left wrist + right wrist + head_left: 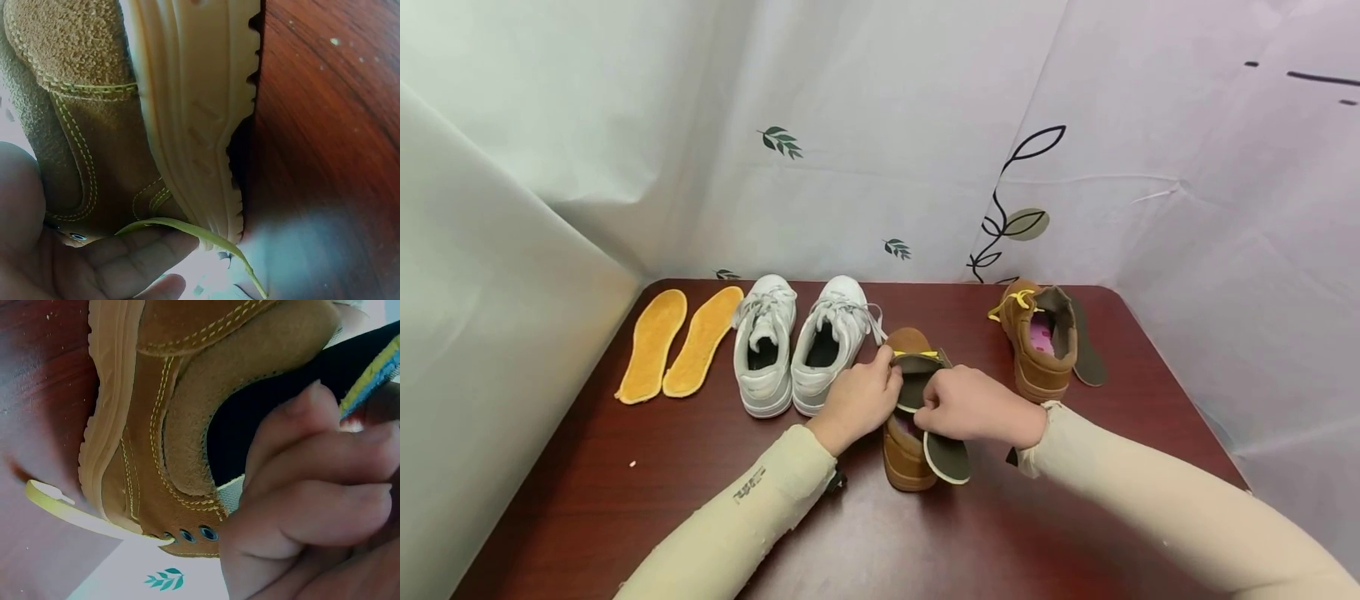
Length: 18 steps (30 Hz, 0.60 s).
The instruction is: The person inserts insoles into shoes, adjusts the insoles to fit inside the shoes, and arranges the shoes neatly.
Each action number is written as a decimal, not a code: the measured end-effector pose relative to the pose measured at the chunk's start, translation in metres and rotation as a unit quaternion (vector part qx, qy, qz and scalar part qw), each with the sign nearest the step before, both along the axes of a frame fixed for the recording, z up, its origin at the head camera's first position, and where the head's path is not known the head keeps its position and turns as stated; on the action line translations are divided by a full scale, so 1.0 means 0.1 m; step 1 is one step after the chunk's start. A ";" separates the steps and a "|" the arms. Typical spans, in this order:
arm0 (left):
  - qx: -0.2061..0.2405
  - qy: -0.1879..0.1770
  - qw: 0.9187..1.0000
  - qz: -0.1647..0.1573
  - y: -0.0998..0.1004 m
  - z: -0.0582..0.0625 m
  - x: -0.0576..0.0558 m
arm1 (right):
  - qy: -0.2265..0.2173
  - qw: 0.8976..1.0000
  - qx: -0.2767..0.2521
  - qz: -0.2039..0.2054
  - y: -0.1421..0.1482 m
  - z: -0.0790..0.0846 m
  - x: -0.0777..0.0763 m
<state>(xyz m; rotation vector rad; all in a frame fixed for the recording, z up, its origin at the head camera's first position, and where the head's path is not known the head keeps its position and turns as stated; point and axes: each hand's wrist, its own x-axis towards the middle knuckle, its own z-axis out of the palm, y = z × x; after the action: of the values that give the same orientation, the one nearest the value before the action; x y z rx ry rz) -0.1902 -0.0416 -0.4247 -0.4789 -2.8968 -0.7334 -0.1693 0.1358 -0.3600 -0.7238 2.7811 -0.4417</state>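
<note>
A brown suede shoe (908, 471) with yellow laces stands on the table, its heel towards me. My left hand (861, 392) grips it near the tongue (917, 362); in the left wrist view its fingers (140, 256) lie along the shoe's side by the yellow lace (181, 225). Over the shoe's opening, my right hand (973, 406) pinches a dark olive insole (949, 458) with a pale edge. One end of the insole sticks out beside the heel, while the middle is hidden under my fingers. The right wrist view shows curled fingers (306, 506) at the shoe's opening.
Two white sneakers (765, 346) stand left of the brown shoe, with two orange insoles (655, 346) farther left. At the back right stands the other brown shoe (1037, 354), pink showing inside, beside a dark insole (1088, 358). A white curtain (865, 167) hangs behind the table.
</note>
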 end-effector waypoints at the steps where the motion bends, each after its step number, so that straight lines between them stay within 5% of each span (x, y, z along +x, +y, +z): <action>1: -0.001 -0.001 1.000 0.000 0.00 0.00 0.00 | 0.001 1.000 0.001 -0.004 -0.01 -0.02 -0.01; 8: 0.000 -0.011 1.000 0.000 -0.01 -0.01 -0.02 | 0.005 0.998 0.065 -0.013 -0.06 -0.07 -0.03; 18: 0.001 0.002 1.000 0.003 0.00 -0.03 -0.01 | 0.007 0.990 0.139 0.004 -0.03 0.01 0.15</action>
<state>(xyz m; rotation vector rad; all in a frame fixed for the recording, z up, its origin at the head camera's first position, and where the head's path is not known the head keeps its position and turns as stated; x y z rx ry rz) -0.1916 -0.0418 -0.4274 -0.4696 -2.8923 -0.7342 -0.1541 0.1326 -0.3585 -0.6723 2.7716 -0.0434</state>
